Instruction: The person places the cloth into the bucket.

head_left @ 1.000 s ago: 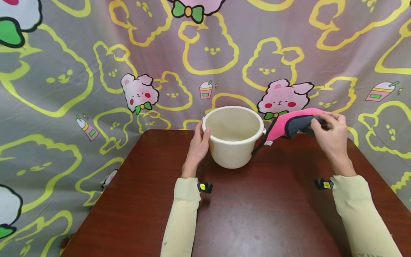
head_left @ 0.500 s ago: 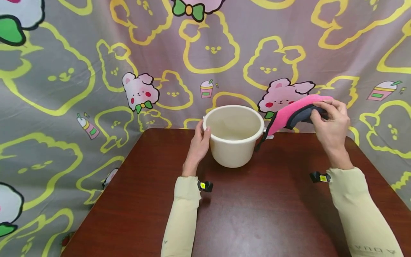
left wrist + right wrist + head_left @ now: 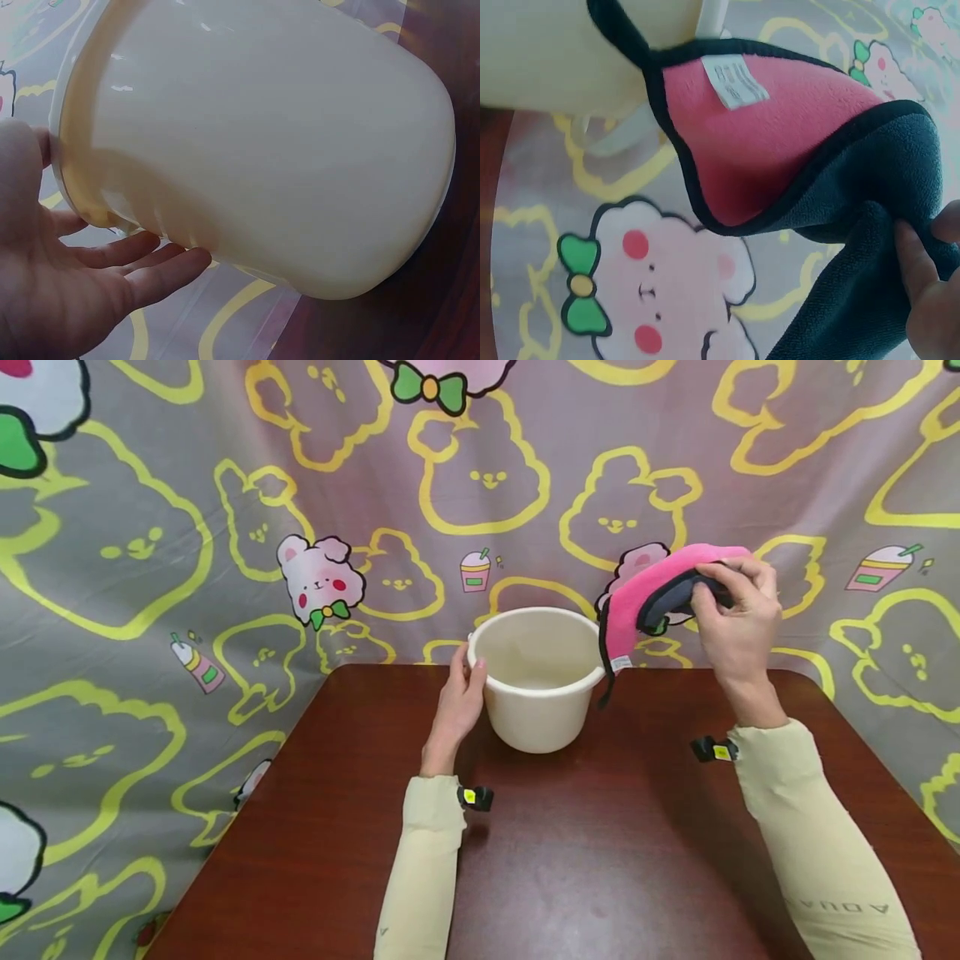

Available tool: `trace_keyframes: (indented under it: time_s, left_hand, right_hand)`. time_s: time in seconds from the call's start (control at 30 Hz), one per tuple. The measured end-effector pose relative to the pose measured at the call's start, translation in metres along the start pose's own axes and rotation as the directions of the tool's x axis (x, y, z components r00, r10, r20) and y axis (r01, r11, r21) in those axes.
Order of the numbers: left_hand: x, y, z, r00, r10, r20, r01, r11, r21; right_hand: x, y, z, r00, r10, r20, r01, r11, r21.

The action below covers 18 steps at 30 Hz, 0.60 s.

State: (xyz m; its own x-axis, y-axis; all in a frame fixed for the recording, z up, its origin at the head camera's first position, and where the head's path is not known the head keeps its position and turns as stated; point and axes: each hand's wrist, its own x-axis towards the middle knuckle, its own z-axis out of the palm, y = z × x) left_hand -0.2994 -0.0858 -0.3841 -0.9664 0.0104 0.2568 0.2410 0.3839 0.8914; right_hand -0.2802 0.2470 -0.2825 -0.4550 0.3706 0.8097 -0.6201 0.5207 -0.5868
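A cream bucket (image 3: 542, 675) is stood upright on a dark wooden table (image 3: 600, 860), near its far edge, in front of a cartoon-printed backdrop cloth (image 3: 150, 527). The bucket's left side is touched by the left hand (image 3: 459, 706), whose fingers (image 3: 161, 274) are laid nearly straight against the wall just below the rim, with the thumb at the rim; nothing is clasped by it. A pink and grey cloth (image 3: 651, 593) is held in the air to the right of the bucket and above rim level by the right hand (image 3: 733, 625). The grey part of the cloth is pinched between curled fingers (image 3: 919, 270) and thumb, while the pink part hangs out leftward from the fingers, its white label (image 3: 733, 81) and black loop (image 3: 602, 693) dangling just beside the bucket's right rim.
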Motion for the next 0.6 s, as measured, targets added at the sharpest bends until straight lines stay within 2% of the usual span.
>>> trace_keyframes:
  time_s: [0.2,0.37,0.6]
  left_hand:
    - [-0.001,0.000,0.000,1.000,-0.004,-0.006,0.004,1.000,0.005]
    - [-0.001,0.001,0.000,1.000,-0.005,-0.002,0.005,1.000,-0.003]
    - [0.000,0.000,-0.001,1.000,-0.007,0.008,0.007,0.999,-0.037]
  right_hand:
    - [-0.005,-0.014,0.018,0.999,-0.020,0.028,0.018,0.996,0.087]
    - [-0.008,-0.018,0.034,0.994,-0.085,0.067,0.076,0.989,0.125]
    - [-0.020,-0.030,0.055,0.978,-0.148,0.150,0.115,0.971,0.207]
